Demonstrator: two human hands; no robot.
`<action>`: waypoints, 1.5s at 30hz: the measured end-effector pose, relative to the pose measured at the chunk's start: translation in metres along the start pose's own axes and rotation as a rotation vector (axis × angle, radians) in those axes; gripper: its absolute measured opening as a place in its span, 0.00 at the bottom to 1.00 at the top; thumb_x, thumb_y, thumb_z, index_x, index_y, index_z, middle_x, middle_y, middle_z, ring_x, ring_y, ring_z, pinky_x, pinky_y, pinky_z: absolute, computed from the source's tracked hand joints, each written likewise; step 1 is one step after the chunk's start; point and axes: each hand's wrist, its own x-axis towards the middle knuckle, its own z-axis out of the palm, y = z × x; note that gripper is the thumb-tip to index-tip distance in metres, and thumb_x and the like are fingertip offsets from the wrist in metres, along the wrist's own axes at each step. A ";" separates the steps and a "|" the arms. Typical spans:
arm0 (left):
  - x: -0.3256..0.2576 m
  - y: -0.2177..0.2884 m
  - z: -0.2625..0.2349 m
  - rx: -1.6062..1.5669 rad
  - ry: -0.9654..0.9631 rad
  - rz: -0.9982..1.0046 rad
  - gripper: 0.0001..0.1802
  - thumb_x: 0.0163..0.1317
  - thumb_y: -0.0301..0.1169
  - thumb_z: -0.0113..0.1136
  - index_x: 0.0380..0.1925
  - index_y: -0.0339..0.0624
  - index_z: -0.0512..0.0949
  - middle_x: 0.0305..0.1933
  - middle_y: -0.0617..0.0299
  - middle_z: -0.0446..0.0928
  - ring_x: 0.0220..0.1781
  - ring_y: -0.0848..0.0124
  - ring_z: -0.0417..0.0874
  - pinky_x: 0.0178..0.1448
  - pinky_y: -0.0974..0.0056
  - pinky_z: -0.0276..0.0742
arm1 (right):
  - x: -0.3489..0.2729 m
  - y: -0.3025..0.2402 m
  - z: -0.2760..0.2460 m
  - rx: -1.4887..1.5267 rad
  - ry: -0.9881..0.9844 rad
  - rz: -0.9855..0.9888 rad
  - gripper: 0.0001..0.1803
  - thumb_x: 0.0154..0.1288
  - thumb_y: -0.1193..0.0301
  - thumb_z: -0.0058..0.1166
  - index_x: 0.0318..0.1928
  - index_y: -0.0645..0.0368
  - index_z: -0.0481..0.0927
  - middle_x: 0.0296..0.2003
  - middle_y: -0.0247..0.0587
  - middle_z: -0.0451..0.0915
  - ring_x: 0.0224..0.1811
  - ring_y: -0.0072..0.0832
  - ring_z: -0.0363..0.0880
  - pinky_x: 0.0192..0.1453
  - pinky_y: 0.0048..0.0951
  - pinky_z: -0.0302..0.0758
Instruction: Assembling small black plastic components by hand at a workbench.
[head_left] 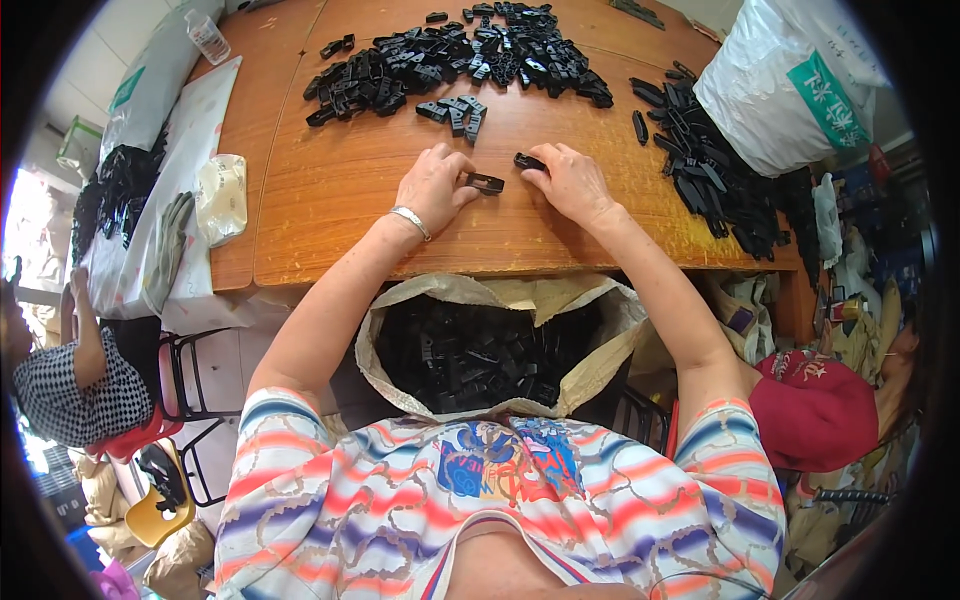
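My left hand (438, 187) pinches a small black plastic part (486, 183) with a slot in it, just above the wooden table (330, 220). A hand's width to the right, my right hand (572, 184) is closed on another small dark plastic piece (529, 161). The two pieces are apart. Beyond my hands lies a small group of black plastic parts (458, 114) with slots, and behind it a large heap of similar parts (440, 60). Longer, slimmer black pieces (695, 165) are piled at the right side of the table.
An open woven sack (590, 385) full of black parts stands between me and the table edge. A white bag (770, 90) sits at the far right. On the left are a clear plastic packet (222, 200), gloves (170, 250) and a bottle (206, 38). People sit at both sides.
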 end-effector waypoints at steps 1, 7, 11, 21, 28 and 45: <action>0.000 0.000 0.001 -0.008 -0.014 -0.008 0.15 0.51 0.34 0.70 0.39 0.45 0.80 0.43 0.58 0.74 0.50 0.59 0.74 0.54 0.57 0.75 | -0.002 0.000 0.002 -0.031 0.004 0.009 0.14 0.62 0.65 0.58 0.45 0.60 0.80 0.41 0.49 0.81 0.42 0.47 0.80 0.48 0.40 0.77; -0.002 -0.002 0.008 -0.059 0.032 -0.008 0.13 0.51 0.36 0.70 0.36 0.47 0.80 0.38 0.62 0.75 0.46 0.60 0.75 0.50 0.58 0.75 | 0.000 -0.009 0.010 0.080 0.077 0.009 0.11 0.56 0.70 0.64 0.38 0.61 0.80 0.37 0.45 0.80 0.36 0.39 0.82 0.42 0.36 0.78; -0.003 -0.007 0.010 -0.056 0.073 0.000 0.13 0.51 0.35 0.70 0.36 0.47 0.81 0.37 0.63 0.74 0.44 0.62 0.75 0.48 0.60 0.74 | -0.003 -0.040 0.010 0.229 0.075 -0.078 0.10 0.55 0.72 0.65 0.37 0.60 0.81 0.34 0.43 0.78 0.33 0.38 0.82 0.40 0.36 0.78; 0.002 -0.010 0.011 -0.058 0.103 0.051 0.12 0.53 0.37 0.68 0.35 0.46 0.81 0.35 0.62 0.75 0.44 0.61 0.75 0.47 0.60 0.74 | 0.009 -0.039 0.007 0.157 -0.042 -0.106 0.09 0.52 0.72 0.66 0.34 0.60 0.82 0.35 0.45 0.78 0.39 0.46 0.80 0.44 0.42 0.76; 0.013 0.002 0.005 -0.031 -0.029 -0.095 0.13 0.60 0.41 0.61 0.28 0.43 0.80 0.34 0.57 0.78 0.44 0.58 0.76 0.48 0.57 0.73 | -0.003 -0.042 0.015 0.109 0.022 -0.174 0.10 0.54 0.69 0.64 0.36 0.60 0.83 0.36 0.47 0.78 0.38 0.47 0.80 0.43 0.44 0.76; 0.070 -0.032 -0.004 0.372 0.218 0.308 0.06 0.57 0.25 0.56 0.35 0.48 0.78 0.42 0.57 0.72 0.48 0.59 0.76 0.47 0.59 0.78 | -0.133 -0.071 -0.006 0.388 -0.530 -0.368 0.15 0.54 0.62 0.66 0.41 0.54 0.83 0.35 0.41 0.78 0.38 0.42 0.80 0.41 0.40 0.78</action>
